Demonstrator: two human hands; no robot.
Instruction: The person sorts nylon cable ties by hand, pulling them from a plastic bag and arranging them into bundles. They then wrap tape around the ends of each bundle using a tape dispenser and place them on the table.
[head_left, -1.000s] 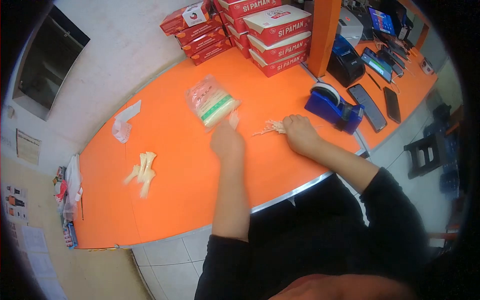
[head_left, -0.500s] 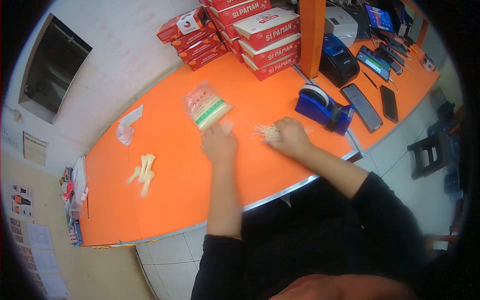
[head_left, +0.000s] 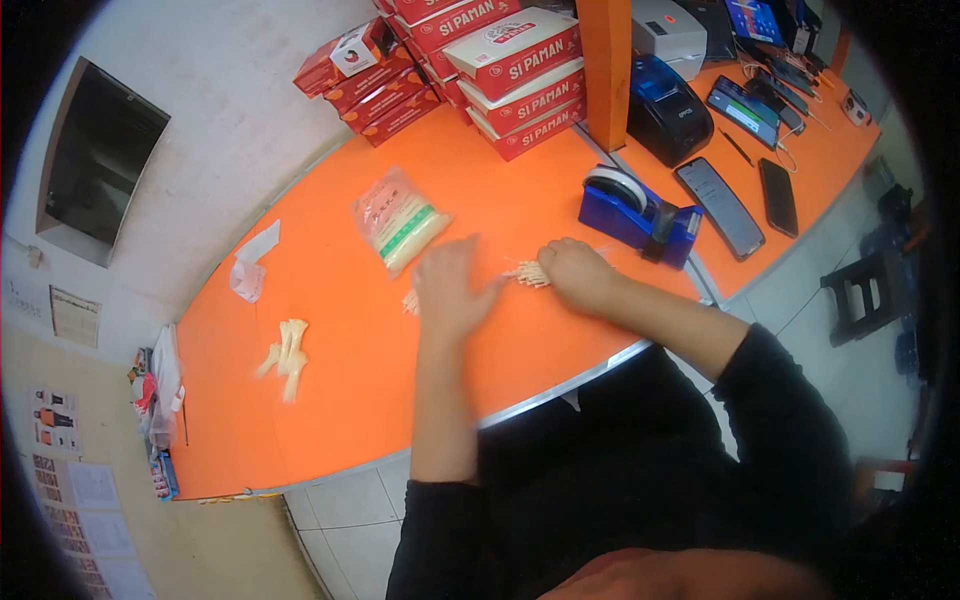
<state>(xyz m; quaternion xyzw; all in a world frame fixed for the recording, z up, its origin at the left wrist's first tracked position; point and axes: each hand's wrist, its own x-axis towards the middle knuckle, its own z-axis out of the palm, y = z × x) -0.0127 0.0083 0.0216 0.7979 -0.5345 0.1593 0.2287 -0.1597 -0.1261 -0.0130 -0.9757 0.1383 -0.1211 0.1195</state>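
My right hand (head_left: pixel 578 277) is closed around a bunch of thin pale sticks that look like toothpicks (head_left: pixel 533 274), their ends poking out to the left. My left hand (head_left: pixel 448 285) is slightly blurred, fingers stretched out and thumb apart, its thumb tip near the stick ends. A few more pale sticks (head_left: pixel 410 302) show at the left edge of that hand. Just beyond it lies a clear plastic packet (head_left: pixel 400 222) with red print and a green stripe, filled with something pale. Farther left, several small pale bundles (head_left: pixel 288 355) lie together on the orange table (head_left: pixel 350 400).
A crumpled white piece of paper or plastic (head_left: pixel 252 265) lies at the table's left. Red boxes (head_left: pixel 515 75) are stacked at the back beside an orange post (head_left: pixel 604 80). On the right are a blue tape dispenser (head_left: pixel 640 222), a black printer (head_left: pixel 668 112) and phones (head_left: pixel 720 207).
My left hand has come away from the packet, spread open and moved slightly right toward the sticks. My right hand still grips the bunch, now more gathered. The whole view has shifted slightly.
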